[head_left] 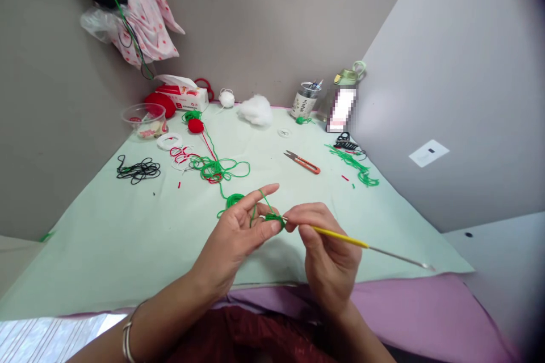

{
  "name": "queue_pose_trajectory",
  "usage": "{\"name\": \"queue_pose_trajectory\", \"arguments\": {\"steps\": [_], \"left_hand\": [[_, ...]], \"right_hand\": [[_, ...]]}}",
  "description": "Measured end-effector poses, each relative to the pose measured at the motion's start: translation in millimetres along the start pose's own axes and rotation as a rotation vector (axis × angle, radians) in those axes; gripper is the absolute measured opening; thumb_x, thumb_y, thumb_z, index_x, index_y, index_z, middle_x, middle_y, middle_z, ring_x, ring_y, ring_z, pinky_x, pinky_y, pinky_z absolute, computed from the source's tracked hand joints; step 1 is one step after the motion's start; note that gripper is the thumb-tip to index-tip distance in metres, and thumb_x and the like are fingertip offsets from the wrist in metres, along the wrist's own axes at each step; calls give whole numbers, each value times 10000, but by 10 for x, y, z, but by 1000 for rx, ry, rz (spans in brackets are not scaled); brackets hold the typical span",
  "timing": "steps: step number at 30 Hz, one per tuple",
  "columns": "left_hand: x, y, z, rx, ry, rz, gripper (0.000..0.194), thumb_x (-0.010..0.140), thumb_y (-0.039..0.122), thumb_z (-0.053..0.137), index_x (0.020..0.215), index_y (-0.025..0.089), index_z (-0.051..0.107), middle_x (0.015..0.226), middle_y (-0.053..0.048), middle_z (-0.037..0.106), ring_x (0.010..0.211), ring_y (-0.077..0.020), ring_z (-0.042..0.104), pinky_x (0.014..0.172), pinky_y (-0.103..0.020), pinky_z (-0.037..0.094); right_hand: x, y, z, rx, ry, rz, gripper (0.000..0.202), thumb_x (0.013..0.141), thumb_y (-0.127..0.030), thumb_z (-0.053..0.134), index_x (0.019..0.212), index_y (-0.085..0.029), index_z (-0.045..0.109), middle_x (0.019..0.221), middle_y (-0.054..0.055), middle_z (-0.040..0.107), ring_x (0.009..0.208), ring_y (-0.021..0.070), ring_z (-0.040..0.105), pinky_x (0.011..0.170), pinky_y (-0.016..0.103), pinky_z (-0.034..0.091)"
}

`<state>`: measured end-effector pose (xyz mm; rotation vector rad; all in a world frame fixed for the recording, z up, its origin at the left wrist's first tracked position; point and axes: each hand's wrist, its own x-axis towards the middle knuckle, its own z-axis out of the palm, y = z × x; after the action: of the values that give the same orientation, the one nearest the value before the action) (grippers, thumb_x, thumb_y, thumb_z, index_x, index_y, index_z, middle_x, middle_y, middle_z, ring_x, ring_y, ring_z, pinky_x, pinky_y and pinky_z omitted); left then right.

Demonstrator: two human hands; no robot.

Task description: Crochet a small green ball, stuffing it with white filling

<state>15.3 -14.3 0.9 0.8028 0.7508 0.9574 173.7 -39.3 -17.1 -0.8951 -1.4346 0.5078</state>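
Left hand (240, 228), forefinger extended, pinched a small green crocheted yarn piece (275, 219); right hand (330, 252), at the piece's four o'clock, gripped a slim yellow-handled metal crochet hook (343, 236).

Everything's shot from one head-worn cam, pointed forward and tilted down over the table (128, 238). The left hand (236, 227) and right hand (332, 249) are caught pretty close, just below the middle of the frame, and the forearms (170, 306) are cut off by the bottom edge. The back wall (272, 22) is seen farther off up top, and the upper right corner's kinda darkened.
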Motion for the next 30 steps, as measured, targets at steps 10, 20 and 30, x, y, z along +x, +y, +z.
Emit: {"name": "queue_pose_trajectory", "arguments": {"steps": [10, 20, 30], "left_hand": [[15, -5, -5, -15, -51, 24, 427, 766, 253, 884, 1184, 306, 811, 835, 15, 565, 700, -86, 430, 650, -209, 364], [47, -61, 46, -110, 36, 13, 481, 784, 300, 895, 1247, 247, 773, 802, 26, 620, 655, -64, 447, 655, -194, 385], [70, -47, 52, -146, 17, 21, 496, 792, 248, 890, 1272, 284, 770, 796, 30, 615, 697, -64, 471, 698, -175, 398]], "right_hand": [[96, 41, -26, 308, 11, 214, 191, 1017, -297, 610, 915, -226, 754, 807, 32, 707, 683, 152, 632, 626, 291, 531], [-51, 68, 40, -317, 10, -264, 354, 940, -31, 657, 1176, -268, 775, 1088, 65, 746, 954, 191, 713, 776, 319, 587], [5, 54, 47, -269, 15, -213, 350, 942, -24, 652, 1157, -271, 775, 1031, 50, 726, 909, 173, 696, 747, 306, 566]]}}
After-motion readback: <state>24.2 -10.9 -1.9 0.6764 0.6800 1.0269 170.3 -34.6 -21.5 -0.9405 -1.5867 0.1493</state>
